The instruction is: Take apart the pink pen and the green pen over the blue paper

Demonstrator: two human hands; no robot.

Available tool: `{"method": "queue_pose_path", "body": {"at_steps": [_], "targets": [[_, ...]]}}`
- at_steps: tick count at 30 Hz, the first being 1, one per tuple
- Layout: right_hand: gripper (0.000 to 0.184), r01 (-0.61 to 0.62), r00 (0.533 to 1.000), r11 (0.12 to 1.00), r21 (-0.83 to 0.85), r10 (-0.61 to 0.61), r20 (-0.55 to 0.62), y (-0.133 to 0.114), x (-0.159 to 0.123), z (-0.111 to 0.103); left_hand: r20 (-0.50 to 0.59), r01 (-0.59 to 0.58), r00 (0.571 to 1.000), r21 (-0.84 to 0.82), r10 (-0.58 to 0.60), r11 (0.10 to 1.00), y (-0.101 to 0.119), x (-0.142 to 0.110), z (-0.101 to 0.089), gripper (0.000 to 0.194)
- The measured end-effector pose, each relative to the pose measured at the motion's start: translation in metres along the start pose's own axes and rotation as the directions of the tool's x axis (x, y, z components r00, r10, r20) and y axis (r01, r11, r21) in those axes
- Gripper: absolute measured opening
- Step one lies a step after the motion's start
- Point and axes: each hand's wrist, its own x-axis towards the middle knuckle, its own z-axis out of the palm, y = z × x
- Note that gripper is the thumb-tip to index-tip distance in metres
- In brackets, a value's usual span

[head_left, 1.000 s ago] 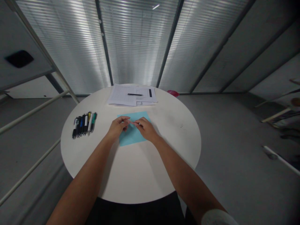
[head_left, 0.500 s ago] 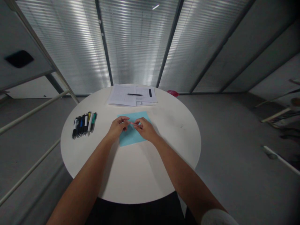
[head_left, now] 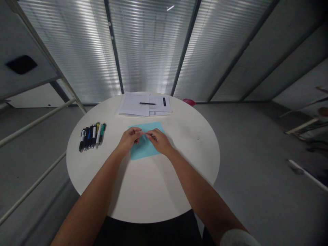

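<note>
Blue paper sheet (head_left: 142, 151) lies under both hands, L hand (head_left: 128, 139) on its left, R hand (head_left: 159, 141) on its right, fingers curled, tips almost meeting, prob. pinching sth small (head_left: 151, 136), hard to tell.

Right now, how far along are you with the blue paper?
Done: the blue paper lies flat, with no fold I can see. In hand: the left hand and right hand meet above it and seem to hold something too small to tell. Left lying aside: the row of pens and the stacked papers.
</note>
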Motion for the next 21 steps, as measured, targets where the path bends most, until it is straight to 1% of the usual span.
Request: {"method": "queue_pose_path", "body": {"at_steps": [3, 5, 8, 11, 13, 15, 18, 21], "targets": [[0.028, 0.010, 1.000, 1.000, 0.011, -0.010, 0.002, 0.0002, 0.0006, -0.0001, -0.023, -0.004, 1.000, 0.110, 0.006, 0.994, -0.0011, 0.0015, -0.0004, 0.024], [0.029, 0.023, 1.000, 1.000, 0.017, -0.023, 0.009, 0.0014, 0.0011, 0.0002, -0.025, -0.008, 1.000, 0.143, 0.012, 0.990, -0.0013, 0.0023, -0.0009, 0.023], [0.029, 0.033, 0.999, 0.999, 0.038, -0.034, 0.030, 0.0042, 0.0011, 0.0015, -0.009, -0.009, 1.000, 0.148, 0.011, 0.989, 0.0003, 0.0019, -0.0008, 0.023], [0.026, -0.013, 0.999, 0.996, 0.088, 0.009, 0.039, 0.0064, -0.0001, 0.0033, -0.019, -0.007, 1.000, 0.145, 0.010, 0.989, 0.0019, 0.0008, -0.0001, 0.026], [0.024, -0.057, 0.998, 0.993, 0.100, 0.056, 0.015, 0.0072, -0.0009, 0.0043, -0.036, -0.011, 0.999, 0.145, 0.016, 0.989, 0.0018, 0.0007, -0.0002, 0.027], [0.023, -0.073, 0.997, 0.994, 0.080, 0.075, -0.017, 0.0075, -0.0012, 0.0046, -0.049, -0.019, 0.998, 0.148, 0.027, 0.989, 0.0007, 0.0012, -0.0011, 0.027], [0.018, -0.056, 0.998, 0.997, 0.056, 0.058, -0.036, 0.0066, -0.0004, 0.0035, -0.058, -0.037, 0.997, 0.153, 0.047, 0.988, -0.0014, 0.0024, -0.0030, 0.028], [0.022, -0.034, 0.999, 0.999, 0.038, 0.035, -0.024, 0.0047, 0.0005, 0.0021, -0.063, -0.056, 0.996, 0.163, 0.067, 0.985, -0.0033, 0.0038, -0.0046, 0.028]]}}
